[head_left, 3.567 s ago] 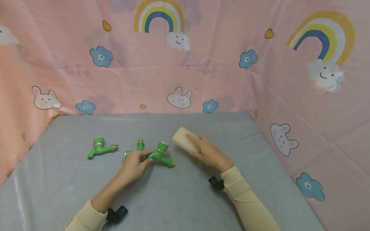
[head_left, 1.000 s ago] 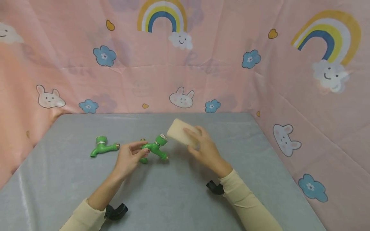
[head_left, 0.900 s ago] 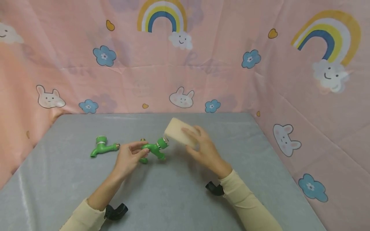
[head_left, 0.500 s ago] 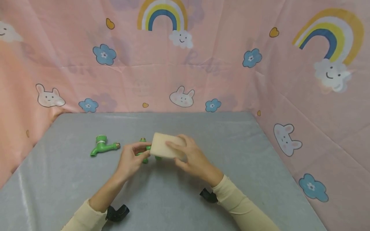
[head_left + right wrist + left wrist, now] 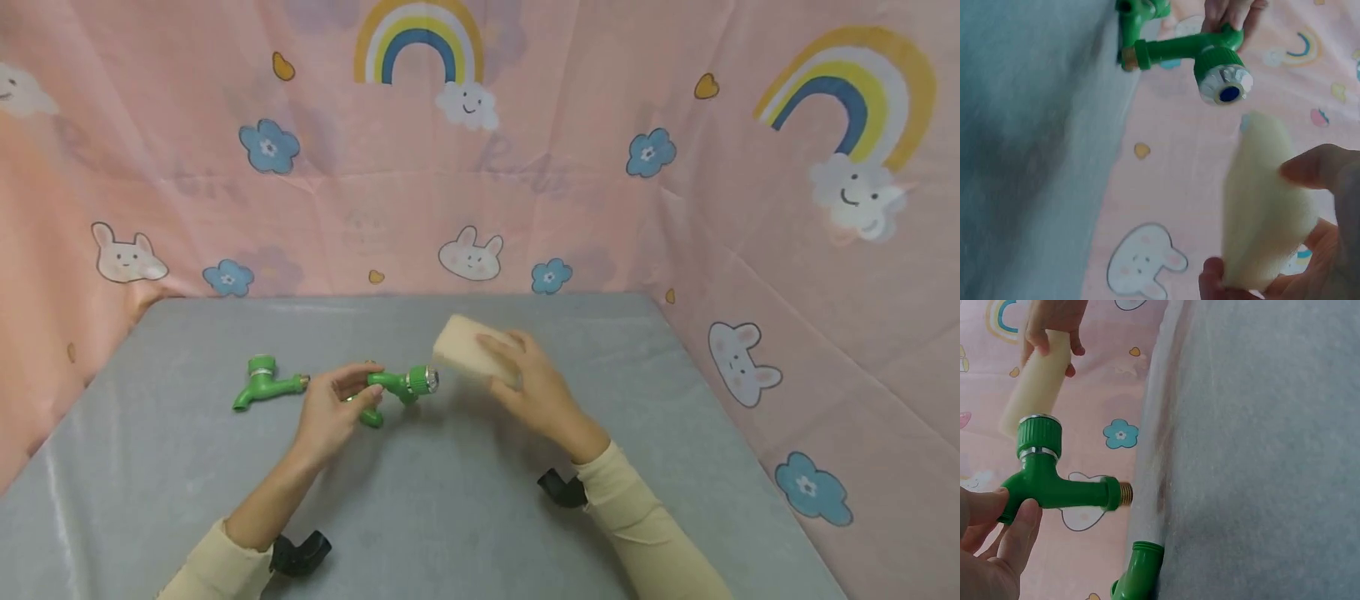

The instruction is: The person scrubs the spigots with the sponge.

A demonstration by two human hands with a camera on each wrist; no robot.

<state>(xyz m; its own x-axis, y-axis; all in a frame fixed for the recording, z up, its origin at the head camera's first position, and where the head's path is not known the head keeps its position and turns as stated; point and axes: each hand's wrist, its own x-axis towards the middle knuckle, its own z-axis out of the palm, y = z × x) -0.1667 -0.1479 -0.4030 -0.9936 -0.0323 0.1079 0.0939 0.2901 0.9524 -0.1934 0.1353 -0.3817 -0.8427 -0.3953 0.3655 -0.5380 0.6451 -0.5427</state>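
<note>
Pink cloth backdrop [image 5: 570, 217]: printed with rainbows, smiling clouds, white rabbit heads, blue flowers and small yellow hearts; it spans the back and both sides.

Smooth grey table [image 5: 450, 517]: flat, lying below both arms, with soft shadows under the hands.

Long cream sleeves [image 5: 645, 517]: one on each forearm, entering from the lower edge of the head view and ending near the wrists.

Bare right hand [image 5: 543, 400]: grasping one end of the block between thumb and fingers.

Bare left hand [image 5: 330, 417]: pinching the spout end of a tap between thumb and fingers.

Pale cream block with rounded edges [image 5: 476, 348]: tilted in the right hand, raised off the table, its free end near the held tap's knob but apart from it.

Held glossy green tap [image 5: 401, 383]: raised above the table, its ribbed, silver-rimmed knob turned toward the block; the right wrist view shows a blue centre on the knob and a brass-coloured threaded end.

Far-left green tap [image 5: 264, 385]: lying on the table, threaded end pointing toward the left hand.

Partly hidden green tap [image 5: 371, 417]: on the table below the held one, mostly screened by the left hand.

Black curved wrist pieces [image 5: 302, 554]: one beside each cuff.
</note>
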